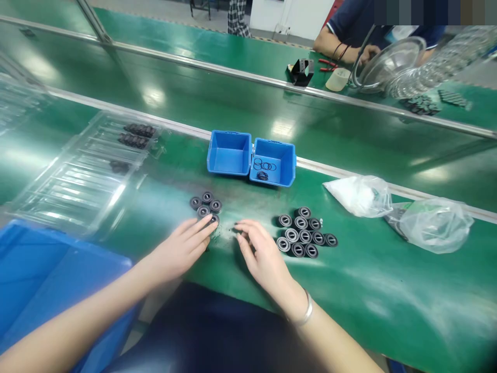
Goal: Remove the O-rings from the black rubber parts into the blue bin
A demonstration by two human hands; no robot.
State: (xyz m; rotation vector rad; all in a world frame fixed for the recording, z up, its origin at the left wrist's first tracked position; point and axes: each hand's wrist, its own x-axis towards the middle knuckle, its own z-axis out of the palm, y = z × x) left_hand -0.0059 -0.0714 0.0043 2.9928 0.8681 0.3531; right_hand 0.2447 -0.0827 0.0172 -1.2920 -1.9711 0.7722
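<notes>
My left hand (186,247) lies with fingers stretched out at the near edge of a small group of black round parts (207,197). Its fingertips touch or cover the nearest part (214,219); the thumb is hidden. To the right, my right hand (261,252), with a bangle at the wrist, hovers low over the green table. Its fingers are loosely bent, the thumb is apart from them, and I see nothing held. Beside it stands a larger group of black cylindrical parts (305,237), each with a pale slot in its top.
Beyond my hands sit two blue bins (230,150), the right one (287,173) with black rings (267,166) inside. A clear tray (73,176) with dark parts lies left, above a large blue crate (66,280). Plastic bags (361,196) lie right. A co-worker's hand (368,53) is across the rail.
</notes>
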